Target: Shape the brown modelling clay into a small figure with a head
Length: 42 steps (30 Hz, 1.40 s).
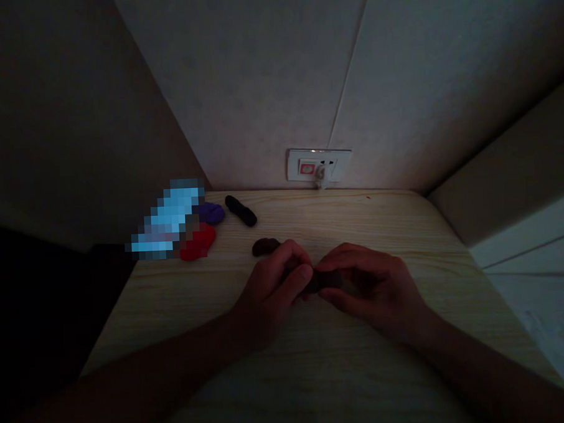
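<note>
Both hands meet over the middle of the table around a dark brown lump of what looks like modelling clay [329, 280]. My left hand [278, 280] grips its left end, thumb on top and fingers curled behind. At the other end, my right hand [376, 285] pinches it between thumb and fingers. Part of the lump is hidden by the fingers. A second dark brown piece [265, 246] lies on the table just behind my left hand. Dim light makes the finer shape of the lump hard to tell.
Farther left on the wooden table [326, 371] lie a black piece [241, 211], a purple piece [211, 213] and a red piece [199, 243]. Beside them is a bright, pixelated rectangle [170, 216]. A wall socket [320, 165] with a plug sits at the table's back edge.
</note>
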Available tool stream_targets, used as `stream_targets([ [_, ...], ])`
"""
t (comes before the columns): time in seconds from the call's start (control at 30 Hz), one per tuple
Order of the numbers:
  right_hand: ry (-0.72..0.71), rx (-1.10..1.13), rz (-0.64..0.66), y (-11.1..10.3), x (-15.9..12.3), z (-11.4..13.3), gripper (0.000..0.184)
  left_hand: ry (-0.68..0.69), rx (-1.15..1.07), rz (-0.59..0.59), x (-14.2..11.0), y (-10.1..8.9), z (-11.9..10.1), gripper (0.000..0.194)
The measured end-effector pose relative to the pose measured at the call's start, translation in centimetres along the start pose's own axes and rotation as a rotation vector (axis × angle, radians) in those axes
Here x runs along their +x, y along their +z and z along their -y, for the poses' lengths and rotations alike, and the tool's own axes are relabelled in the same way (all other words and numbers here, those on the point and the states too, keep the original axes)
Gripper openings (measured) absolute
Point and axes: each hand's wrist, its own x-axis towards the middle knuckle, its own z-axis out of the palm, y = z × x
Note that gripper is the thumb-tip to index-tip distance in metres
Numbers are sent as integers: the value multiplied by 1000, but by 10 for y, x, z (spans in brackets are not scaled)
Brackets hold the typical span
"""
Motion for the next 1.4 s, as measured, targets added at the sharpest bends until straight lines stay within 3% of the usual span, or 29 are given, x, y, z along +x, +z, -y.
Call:
stream_targets([
  [0.13,4,8,5,1,-1,-2,32,-20,-8,-12,1,-1,0,25],
  [0.3,3,82,-66,2,-3,-7,48,-42,-41,-60,3,2,-3,26],
  [0.6,-86,-43,-17,0,-1,-4,37,-127,-123,-88,4,4,-7,31],
  [0.8,-270,-255,-37,0,0,-1,39,-175,-228,-93,8,4,-6,30],
  [0.97,-337,-314,-5,0,1,3,32,-211,-245,-54,8,3,-8,30],
  [1.1,-285,-295,-20,1,0,5,38,-190,-237,-66,9,3,-7,31],
  [1.2,-142,-139,-73,4,0,5,45,-115,-187,-87,7,4,-5,31],
  [1.3,11,0,-126,6,0,4,34,-50,-74,-76,3,5,-3,28],
  [1.4,43,-4,-144,6,1,4,20,-8,34,-44,-2,5,-3,25],
])
